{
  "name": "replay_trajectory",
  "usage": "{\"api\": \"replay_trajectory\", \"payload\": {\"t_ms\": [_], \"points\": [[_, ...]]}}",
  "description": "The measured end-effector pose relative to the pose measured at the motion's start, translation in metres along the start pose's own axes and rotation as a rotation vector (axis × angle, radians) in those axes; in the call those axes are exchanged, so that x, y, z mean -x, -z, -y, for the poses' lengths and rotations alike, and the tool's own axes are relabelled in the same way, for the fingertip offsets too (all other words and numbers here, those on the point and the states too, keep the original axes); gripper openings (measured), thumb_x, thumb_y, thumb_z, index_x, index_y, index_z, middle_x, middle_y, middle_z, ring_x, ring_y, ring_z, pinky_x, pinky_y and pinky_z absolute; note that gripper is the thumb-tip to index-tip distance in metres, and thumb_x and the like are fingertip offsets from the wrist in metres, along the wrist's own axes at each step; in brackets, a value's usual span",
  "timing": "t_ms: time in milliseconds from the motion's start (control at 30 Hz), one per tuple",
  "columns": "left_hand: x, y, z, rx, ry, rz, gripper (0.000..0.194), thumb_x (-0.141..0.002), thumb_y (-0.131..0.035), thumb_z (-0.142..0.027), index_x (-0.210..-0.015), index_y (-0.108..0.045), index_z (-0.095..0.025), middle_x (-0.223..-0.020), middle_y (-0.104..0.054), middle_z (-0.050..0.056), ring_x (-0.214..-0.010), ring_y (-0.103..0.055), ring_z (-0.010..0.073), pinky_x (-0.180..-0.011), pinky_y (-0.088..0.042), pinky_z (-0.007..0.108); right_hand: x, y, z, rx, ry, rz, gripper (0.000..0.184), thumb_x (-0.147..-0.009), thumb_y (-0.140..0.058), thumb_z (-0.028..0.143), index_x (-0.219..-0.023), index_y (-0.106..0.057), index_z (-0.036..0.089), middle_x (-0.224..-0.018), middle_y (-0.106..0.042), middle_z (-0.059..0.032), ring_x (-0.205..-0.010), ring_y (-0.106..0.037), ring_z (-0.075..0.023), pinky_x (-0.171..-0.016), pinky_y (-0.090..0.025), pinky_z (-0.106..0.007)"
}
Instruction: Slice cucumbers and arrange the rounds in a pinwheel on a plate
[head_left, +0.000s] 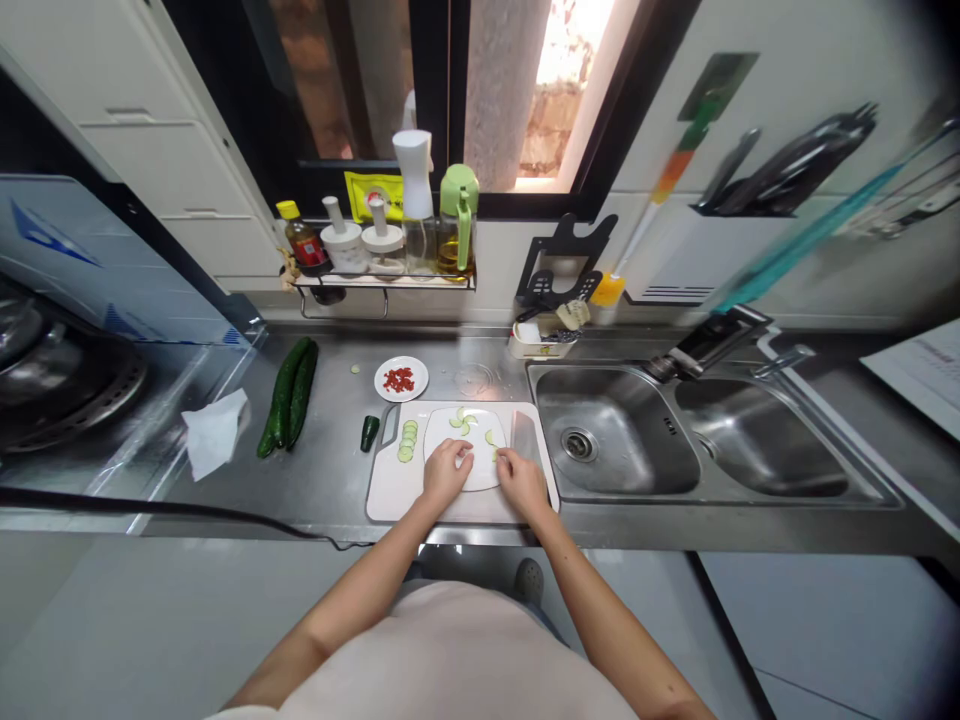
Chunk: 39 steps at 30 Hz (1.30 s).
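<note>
Step looks like setting thin pale-green cucumber slices out on a white rounded-square plate, which sits on a pale rectangular cutting board; to do it well: handle each slice by its edge w/ light fingertips, lay it flat, let go straight down so it doesn't drag; match spacing & curve to the little cluster near the plate's far edge; keep wrists off pieces already down.

L hand is over the plate's left part, fingers loosely curled, thumb a bit apart from index; nothing seen btwn them; R hand is at the plate's right side, fingertips close together at a small green slice; can't tell if it's pinched or just touched; another slice lies just beyond.

More round slices overlap in a row on the board, left of the plate; broad metal blade lies on the board's right, just beyond R hand, so prob. best to keep that forearm clear of its edge.
</note>
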<state>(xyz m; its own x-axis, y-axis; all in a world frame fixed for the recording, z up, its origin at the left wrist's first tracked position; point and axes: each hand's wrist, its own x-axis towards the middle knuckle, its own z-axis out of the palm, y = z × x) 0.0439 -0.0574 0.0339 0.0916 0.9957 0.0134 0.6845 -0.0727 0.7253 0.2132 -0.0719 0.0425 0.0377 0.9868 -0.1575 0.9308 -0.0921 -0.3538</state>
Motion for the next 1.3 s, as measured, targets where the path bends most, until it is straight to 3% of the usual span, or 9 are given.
{"api": "replay_trajectory", "payload": {"t_ms": [267,433,600,733,933,1300], "points": [[0.019,0.043,0.053,-0.116,0.254,-0.206,0.021,-0.082,-0.053,-0.025,-0.097,-0.066,-0.022,-0.089,-0.066,0.003,-0.087,-0.059,0.0167,-0.080,-0.043,0.026,0.007,-0.002,0.003,-0.044,0.045,-0.044,0.037,-0.092,-0.036,0.034,-0.114,-0.064,0.023,-0.083,-0.070,-0.0037,-0.078,-0.062,-0.0172,-0.063,-0.034,-0.023],[0.025,0.055,0.077,-0.185,0.351,-0.237,0.022,-0.083,-0.052,-0.027,-0.100,-0.066,-0.023,-0.090,-0.066,0.004,-0.087,-0.060,0.0184,-0.076,-0.042,0.027,0.018,-0.006,0.012,-0.069,0.096,-0.044,0.039,-0.092,-0.034,0.036,-0.109,-0.066,0.022,-0.080,-0.070,-0.0044,-0.075,-0.063,-0.0178,-0.063,-0.035,-0.024],[0.025,0.057,0.080,-0.309,0.474,-0.219,0.033,-0.081,-0.056,-0.042,-0.107,-0.061,-0.022,-0.093,-0.066,0.006,-0.090,-0.060,0.0237,-0.079,-0.040,0.033,0.026,-0.012,0.024,-0.099,0.153,-0.017,0.039,-0.092,-0.033,0.036,-0.107,-0.067,0.023,-0.078,-0.070,-0.0036,-0.073,-0.063,-0.0177,-0.063,-0.036,-0.023],[0.023,0.054,0.079,-0.373,0.485,-0.204,0.037,-0.080,-0.055,-0.050,-0.102,-0.060,-0.021,-0.103,-0.064,0.009,-0.094,-0.059,0.0275,-0.084,-0.036,0.039,0.028,-0.013,0.028,-0.134,0.171,0.002,0.039,-0.092,-0.033,0.036,-0.107,-0.066,0.023,-0.078,-0.070,-0.0031,-0.074,-0.063,-0.0178,-0.064,-0.037,-0.024],[0.020,0.049,0.080,-0.332,0.489,-0.181,0.025,-0.082,-0.055,-0.041,-0.095,-0.060,-0.021,-0.103,-0.063,0.008,-0.094,-0.059,0.0255,-0.085,-0.035,0.038,0.028,-0.013,0.025,-0.161,0.171,0.001,0.037,-0.092,-0.033,0.036,-0.106,-0.066,0.024,-0.080,-0.071,-0.0033,-0.078,-0.064,-0.0188,-0.066,-0.039,-0.024],[0.015,0.042,0.076,-0.043,0.429,-0.313,0.009,-0.080,-0.056,-0.028,-0.086,-0.058,-0.021,-0.081,-0.065,0.000,-0.079,-0.059,0.0159,-0.076,-0.038,0.027,0.029,-0.011,0.025,-0.216,0.176,-0.005,0.037,-0.091,-0.034,0.036,-0.104,-0.066,0.023,-0.080,-0.071,-0.0038,-0.077,-0.064,-0.0192,-0.067,-0.040,-0.024]]}}
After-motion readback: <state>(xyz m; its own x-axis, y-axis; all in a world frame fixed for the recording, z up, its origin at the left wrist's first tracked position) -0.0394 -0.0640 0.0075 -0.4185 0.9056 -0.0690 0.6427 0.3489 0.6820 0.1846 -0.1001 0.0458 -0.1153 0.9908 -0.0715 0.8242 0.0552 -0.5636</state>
